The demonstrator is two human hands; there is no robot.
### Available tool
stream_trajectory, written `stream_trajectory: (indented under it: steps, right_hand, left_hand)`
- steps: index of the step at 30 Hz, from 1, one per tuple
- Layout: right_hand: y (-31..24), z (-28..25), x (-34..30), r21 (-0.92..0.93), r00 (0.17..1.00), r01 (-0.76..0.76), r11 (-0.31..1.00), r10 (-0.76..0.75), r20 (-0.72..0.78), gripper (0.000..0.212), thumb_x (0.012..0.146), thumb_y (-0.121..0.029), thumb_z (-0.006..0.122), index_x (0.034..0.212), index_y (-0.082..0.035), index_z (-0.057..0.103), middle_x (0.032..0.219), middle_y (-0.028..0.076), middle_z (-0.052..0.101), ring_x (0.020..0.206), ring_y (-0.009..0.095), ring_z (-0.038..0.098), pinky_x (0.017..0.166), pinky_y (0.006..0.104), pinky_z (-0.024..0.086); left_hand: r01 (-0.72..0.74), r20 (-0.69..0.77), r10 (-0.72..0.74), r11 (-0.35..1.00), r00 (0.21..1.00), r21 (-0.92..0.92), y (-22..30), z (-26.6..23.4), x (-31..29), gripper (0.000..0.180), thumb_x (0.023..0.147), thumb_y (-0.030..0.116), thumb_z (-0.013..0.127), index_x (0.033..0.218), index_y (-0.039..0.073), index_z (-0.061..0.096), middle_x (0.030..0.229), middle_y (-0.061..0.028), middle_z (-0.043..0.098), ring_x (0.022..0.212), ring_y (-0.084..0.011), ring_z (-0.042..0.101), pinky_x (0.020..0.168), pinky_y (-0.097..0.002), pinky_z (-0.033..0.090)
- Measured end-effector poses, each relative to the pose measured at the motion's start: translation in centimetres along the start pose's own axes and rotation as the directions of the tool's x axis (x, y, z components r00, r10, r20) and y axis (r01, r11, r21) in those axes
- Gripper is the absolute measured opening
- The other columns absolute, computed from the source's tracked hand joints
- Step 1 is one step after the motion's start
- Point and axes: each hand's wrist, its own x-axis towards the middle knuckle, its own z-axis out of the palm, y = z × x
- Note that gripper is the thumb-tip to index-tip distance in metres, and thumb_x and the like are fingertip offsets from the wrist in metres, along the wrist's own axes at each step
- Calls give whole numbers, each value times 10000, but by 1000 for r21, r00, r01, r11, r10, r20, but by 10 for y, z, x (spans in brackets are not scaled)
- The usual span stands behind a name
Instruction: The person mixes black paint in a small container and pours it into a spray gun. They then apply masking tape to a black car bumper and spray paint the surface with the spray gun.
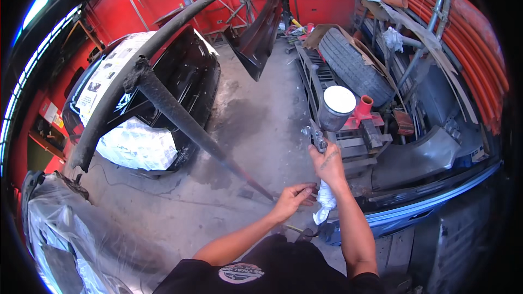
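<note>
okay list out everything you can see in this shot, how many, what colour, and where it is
Spray gun: one, grey metal with a white-lidded cup, centre right, raised.
White rag: one, hanging below the right wrist.
Car: one, black, windows masked with paper, left.
Body panel: one, dark, hanging at top centre.
Metal stand: one, grey, paint-crusted, across the left.
Tyre: one, black, on the rack at right.
Orange pipes: several, upper right.
Plastic sheeting: clear, lower left.
Floor: grey concrete, stained.
Right hand: holds the spray gun.
Left hand: fingers beside the rag; whether they touch it is unclear.
</note>
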Motion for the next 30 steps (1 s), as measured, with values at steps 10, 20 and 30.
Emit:
stream_trajectory:
  steps: [10, 20, 30]
  right_hand:
    - [-1, 21, 28, 33, 992, 84, 996, -81, -98, 351, 944, -217, 690, 1164, 57, 699, 966, 299, 735, 944, 451, 722, 838, 490, 559]
    - [-65, -22, 79, 5, 989, 139, 990, -139, 49, 329, 949, -274, 686, 850, 40, 670, 643, 83, 648, 489, 146, 619, 445, 322, 488]
    - [-81, -15, 143, 5, 977, 180, 984, -179, 115, 175, 949, -162, 593, 973, 7, 628, 653, 64, 610, 536, 170, 624, 501, 357, 508]
  left_hand:
    - [77, -97, -57, 972, 994, 221, -44, -44, -46, 407, 1054, 209, 642, 1383, -30, 641, 1187, -117, 752, 1044, -158, 696, 871, -330, 579]
    - [412, -166, -378, 800, 911, 436, -83, -121, -85, 446, 1045, 264, 656, 1385, -25, 642, 1176, -110, 756, 947, -160, 702, 882, -313, 571]
    - [256, 8, -299, 830, 954, 495, -23, -153, -47, 473, 1053, 249, 645, 1449, -5, 589, 1273, -107, 725, 1145, -173, 662, 990, -326, 524]
